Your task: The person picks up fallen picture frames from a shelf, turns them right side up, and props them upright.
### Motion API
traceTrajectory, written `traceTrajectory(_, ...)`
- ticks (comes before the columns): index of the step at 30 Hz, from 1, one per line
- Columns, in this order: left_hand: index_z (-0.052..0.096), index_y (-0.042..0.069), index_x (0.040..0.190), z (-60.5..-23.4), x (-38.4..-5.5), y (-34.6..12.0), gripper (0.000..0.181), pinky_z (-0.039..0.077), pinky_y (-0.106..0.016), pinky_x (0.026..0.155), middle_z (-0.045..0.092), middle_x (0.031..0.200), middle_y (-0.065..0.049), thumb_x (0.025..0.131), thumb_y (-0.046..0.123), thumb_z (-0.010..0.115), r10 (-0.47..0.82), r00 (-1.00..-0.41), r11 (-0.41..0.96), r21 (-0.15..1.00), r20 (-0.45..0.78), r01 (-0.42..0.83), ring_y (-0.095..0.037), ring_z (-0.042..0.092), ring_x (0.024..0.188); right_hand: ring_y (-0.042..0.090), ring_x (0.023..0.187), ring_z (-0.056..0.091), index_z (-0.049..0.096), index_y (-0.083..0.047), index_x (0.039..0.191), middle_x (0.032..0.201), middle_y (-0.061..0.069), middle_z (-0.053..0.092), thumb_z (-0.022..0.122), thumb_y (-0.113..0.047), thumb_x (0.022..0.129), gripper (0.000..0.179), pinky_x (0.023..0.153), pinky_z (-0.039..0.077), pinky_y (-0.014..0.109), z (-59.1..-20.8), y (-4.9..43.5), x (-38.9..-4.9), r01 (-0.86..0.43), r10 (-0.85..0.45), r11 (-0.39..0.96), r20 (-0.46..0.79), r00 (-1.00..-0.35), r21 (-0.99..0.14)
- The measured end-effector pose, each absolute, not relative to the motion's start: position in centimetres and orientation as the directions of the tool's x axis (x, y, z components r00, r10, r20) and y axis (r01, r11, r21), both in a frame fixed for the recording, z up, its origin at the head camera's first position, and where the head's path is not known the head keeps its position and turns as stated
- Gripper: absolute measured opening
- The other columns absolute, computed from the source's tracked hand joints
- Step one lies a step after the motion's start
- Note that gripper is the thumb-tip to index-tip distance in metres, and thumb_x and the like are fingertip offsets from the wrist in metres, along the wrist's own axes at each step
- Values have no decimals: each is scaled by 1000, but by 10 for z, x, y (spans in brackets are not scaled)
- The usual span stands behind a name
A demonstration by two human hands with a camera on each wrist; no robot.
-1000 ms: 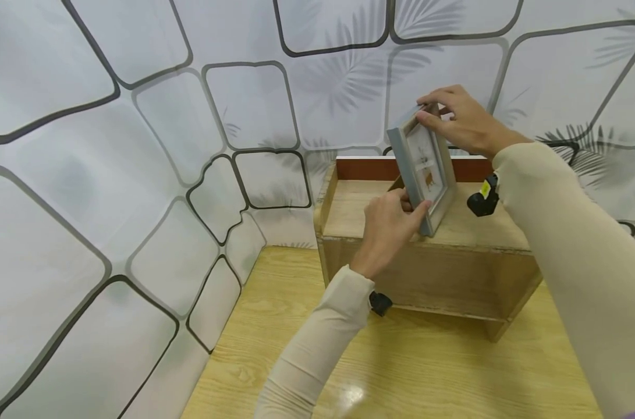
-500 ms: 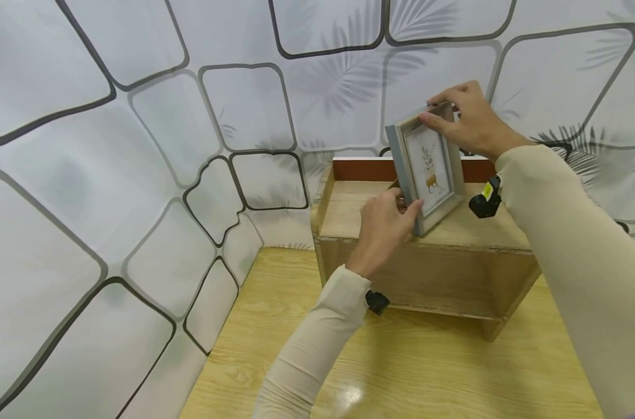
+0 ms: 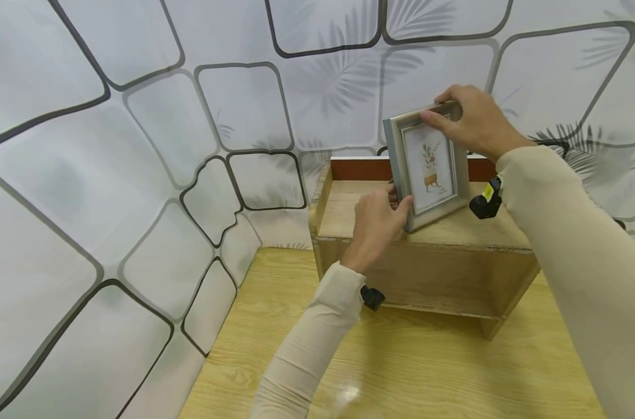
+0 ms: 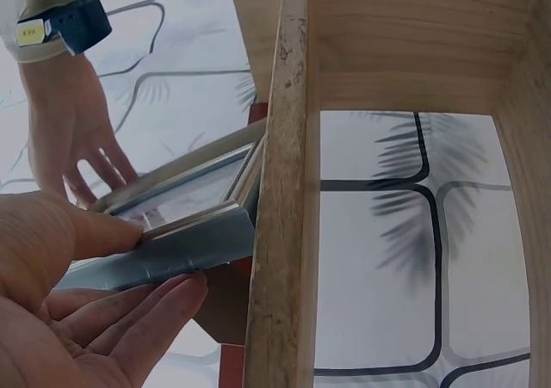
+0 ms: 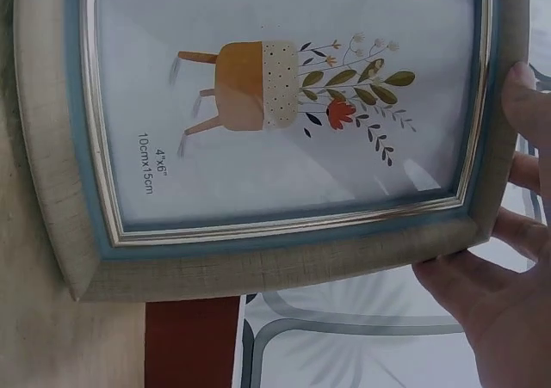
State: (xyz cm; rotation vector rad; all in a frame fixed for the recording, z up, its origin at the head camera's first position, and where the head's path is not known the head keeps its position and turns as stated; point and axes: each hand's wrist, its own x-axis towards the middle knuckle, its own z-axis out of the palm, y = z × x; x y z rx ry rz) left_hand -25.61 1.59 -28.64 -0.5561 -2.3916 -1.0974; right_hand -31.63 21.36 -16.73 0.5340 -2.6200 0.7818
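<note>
A picture frame (image 3: 429, 166) with a beige-silver border stands nearly upright on the top board of a small wooden shelf unit. In the right wrist view its print (image 5: 258, 87) shows a plant in a legged pot and the text 4"x6". My right hand (image 3: 476, 122) grips the upper right corner, thumb on the front and fingers behind. At the lower left edge, my left hand (image 3: 375, 227) pinches the frame's side; the left wrist view shows the thumb (image 4: 95, 229) on the front and the fingers (image 4: 164, 311) beneath the edge.
The wooden shelf unit (image 3: 427, 279) has an open lower compartment and a red-brown strip (image 3: 360, 169) along the back of its top. It stands on a wood-grain surface (image 3: 286, 343), close against a patterned wall (image 3: 338, 87). A second patterned wall (image 3: 50, 198) runs down the left.
The picture frame has turned from a steep angle until its front faces more toward me. My left hand has shifted slightly left with its edge; the right hand keeps the top corner.
</note>
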Motion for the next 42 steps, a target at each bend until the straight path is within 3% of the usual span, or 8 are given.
traceTrajectory(10, 71, 1, 124, -285, -262, 15, 32, 56, -24, 80, 77, 103, -9, 96, 18, 70, 148, -827, 587, 625, 542, 514, -13, 75, 89, 51, 137, 37, 49, 5, 142, 145, 33, 43, 51, -52, 102, 69, 113, 27, 64, -163, 219, -311, -320, -146, 852, 398, -906, -415)
traceTrajectory(20, 70, -1, 122, -285, -271, 14, 30, 55, -31, 90, 75, 110, -11, 98, 16, 68, 125, -821, 598, 618, 557, 511, -17, 74, 98, 52, 131, 44, 52, 10, 138, 140, 34, 49, 53, -51, 102, 71, 107, 33, 65, -166, 223, -307, -267, -51, 872, 467, -883, -410)
traceTrajectory(33, 68, -3, 126, -287, -279, 16, 33, 56, -31, 88, 73, 116, -13, 98, 14, 67, 94, -813, 593, 623, 575, 510, -19, 73, 102, 52, 122, 52, 63, 7, 129, 131, 31, 57, 55, -52, 100, 67, 99, 38, 69, -172, 216, -300, -193, 79, 895, 569, -819, -403)
traceTrajectory(42, 68, -3, 127, -289, -285, 17, 33, 56, -34, 89, 73, 117, -13, 99, 13, 67, 93, -816, 596, 625, 571, 505, -19, 72, 104, 55, 114, 53, 62, 8, 129, 129, 31, 56, 52, -54, 100, 69, 95, 40, 70, -173, 211, -295, -136, 121, 909, 563, -818, -393)
